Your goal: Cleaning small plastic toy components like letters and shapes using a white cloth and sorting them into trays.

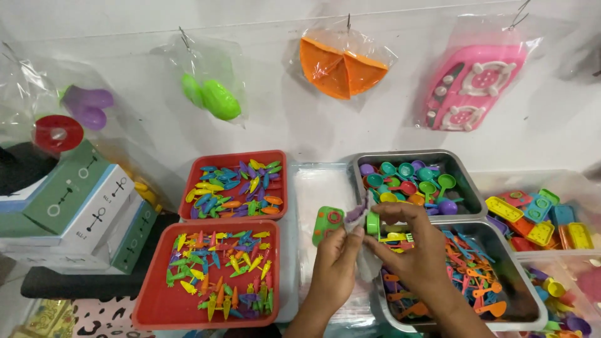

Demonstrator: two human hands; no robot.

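My left hand (335,266) pinches the edge of a clear plastic bag (366,263) held between both hands. My right hand (410,247) grips the bag's other side together with small toy pieces, a green one (373,223) and a yellow one (395,236), at the bag's mouth. A green toy stove piece (327,223) lies just left of my hands on a stack of clear bags (319,188). Both hands hover over the near metal tray (532,313) of orange and purple toy utensils.
Two red trays (156,307) (188,188) of small colourful toy pieces sit at left. A far metal tray (466,181) holds toy pans and ladles. A clear bin (538,216) of toy stoves is at right. Boxes (75,206) stack at left; bagged toys hang on the wall.
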